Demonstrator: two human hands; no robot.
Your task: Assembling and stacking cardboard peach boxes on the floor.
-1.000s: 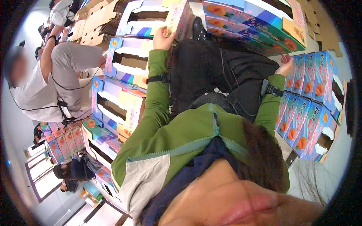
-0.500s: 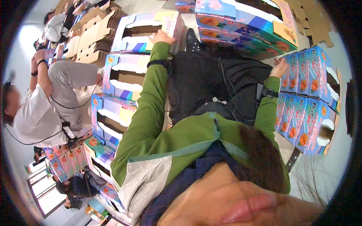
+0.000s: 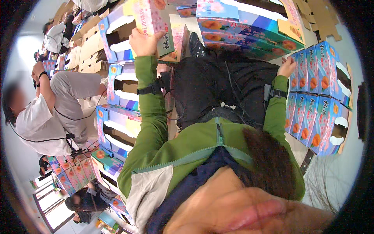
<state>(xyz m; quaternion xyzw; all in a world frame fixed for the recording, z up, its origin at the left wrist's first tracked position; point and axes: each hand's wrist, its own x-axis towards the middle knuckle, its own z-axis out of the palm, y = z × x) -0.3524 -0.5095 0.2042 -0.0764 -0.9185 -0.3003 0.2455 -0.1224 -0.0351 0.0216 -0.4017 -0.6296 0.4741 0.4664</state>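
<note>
My left hand [image 3: 144, 43] grips the near edge of a printed cardboard box [image 3: 150, 15]. The box shows a yellow and pink panel and a green side, and it is tilted up at the upper left. Behind and beside that hand stand blue-and-white boxes [image 3: 113, 50] with cut-out openings. Off to the right, my right hand [image 3: 287, 67] has its fingers loosely apart and nothing visible in them. It is beside a two-row stack of blue peach-printed boxes [image 3: 307, 74]; whether it touches them I cannot tell.
More open-topped printed boxes [image 3: 249, 23] stand ahead, beyond my legs. Flattened brown cardboard [image 3: 89, 39] is piled at the upper left. A person in a white top [image 3: 43, 121] sits at my left, with cables nearby. Further boxes [image 3: 74, 171] stand at lower left.
My left hand has moved left and tilted up the yellow-and-pink-panelled box, which now shows its green side. My right hand stays beside the stack.
</note>
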